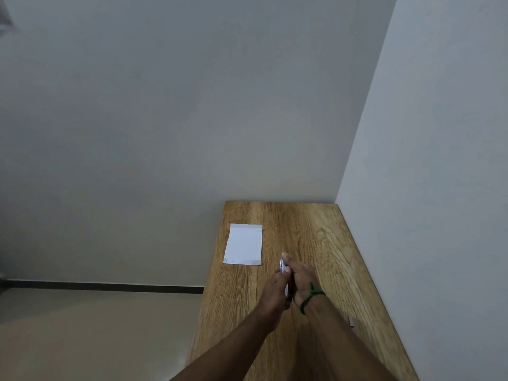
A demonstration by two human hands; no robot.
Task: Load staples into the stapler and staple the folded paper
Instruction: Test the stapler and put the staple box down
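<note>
Both of my hands meet over the middle of the wooden table (324, 243). Between them is a small light-blue and metal stapler (283, 266), mostly hidden by the fingers. My left hand (275, 292) grips it from the left and my right hand (301, 279), with a green cord at the wrist, grips it from the right. The folded white paper (243, 244) lies flat on the table's far left part, apart from the hands. A short grey strip of staples (351, 321) lies near the table's right edge, beside my right forearm.
The table stands in a corner, with a grey wall behind it and a white wall (439, 188) along its right side. Its left edge drops to a beige floor (96, 325) with a dark skirting line.
</note>
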